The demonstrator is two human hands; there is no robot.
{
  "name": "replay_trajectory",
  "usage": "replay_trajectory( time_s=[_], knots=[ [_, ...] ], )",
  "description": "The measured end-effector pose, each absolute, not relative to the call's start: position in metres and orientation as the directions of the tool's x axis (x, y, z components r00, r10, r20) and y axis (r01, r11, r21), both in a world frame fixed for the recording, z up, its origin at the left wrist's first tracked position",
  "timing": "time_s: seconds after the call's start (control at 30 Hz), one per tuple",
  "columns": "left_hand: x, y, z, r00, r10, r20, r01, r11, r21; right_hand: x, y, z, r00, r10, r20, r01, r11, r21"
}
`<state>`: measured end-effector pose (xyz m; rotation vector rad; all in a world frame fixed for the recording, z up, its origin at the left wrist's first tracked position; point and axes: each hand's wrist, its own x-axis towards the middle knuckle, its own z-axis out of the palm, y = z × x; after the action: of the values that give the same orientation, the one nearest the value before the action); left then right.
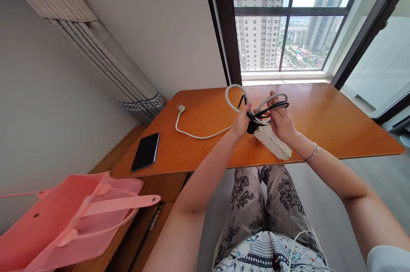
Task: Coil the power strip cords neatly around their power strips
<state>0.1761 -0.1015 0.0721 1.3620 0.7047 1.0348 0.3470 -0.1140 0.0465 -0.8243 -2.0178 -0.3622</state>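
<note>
My left hand (242,121) is closed around a bundle of cords near a black plug or adapter. Loops of white cord (236,87) and black cord (272,109) run between both hands. My right hand (282,121) has its fingers fairly straight, with the cord loops pressed against them and passing around them. Just below the bundle, a white power strip (274,144) lies at a slant near the table's front edge, its far end under the cords. From the bundle the white cord trails left across the tabletop to a white plug (181,109).
A phone or small tablet (145,152) with a dark screen lies at the left of the wooden table (339,122). A pink bag (105,216) stands at the lower left on a brown wooden surface. Behind the table is a window (290,11); a grey curtain (105,54) hangs left.
</note>
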Motion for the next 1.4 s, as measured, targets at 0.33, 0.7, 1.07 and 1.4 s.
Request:
replay_trajectory(
  time_s=[0.33,0.7,1.07,1.4],
  knots=[
    [0.187,-0.109,0.088,0.063,0.998,0.009,-0.414,0.018,0.91,0.346,-0.114,0.051,-0.391,0.381,0.838,0.696,0.718,-0.002],
    [0.171,-0.102,0.095,0.195,0.98,0.037,-0.161,-0.005,0.987,0.346,-0.117,0.055,-0.537,0.409,0.738,0.642,0.765,0.043],
    [0.145,-0.088,0.11,0.607,0.791,0.082,0.276,-0.307,0.911,0.326,-0.129,0.085,-0.572,0.573,0.587,0.708,0.706,0.001],
    [0.141,-0.088,0.099,0.613,0.787,0.071,0.164,-0.214,0.963,0.321,-0.133,0.085,-0.557,0.627,0.545,0.781,0.619,0.085]
  ],
)
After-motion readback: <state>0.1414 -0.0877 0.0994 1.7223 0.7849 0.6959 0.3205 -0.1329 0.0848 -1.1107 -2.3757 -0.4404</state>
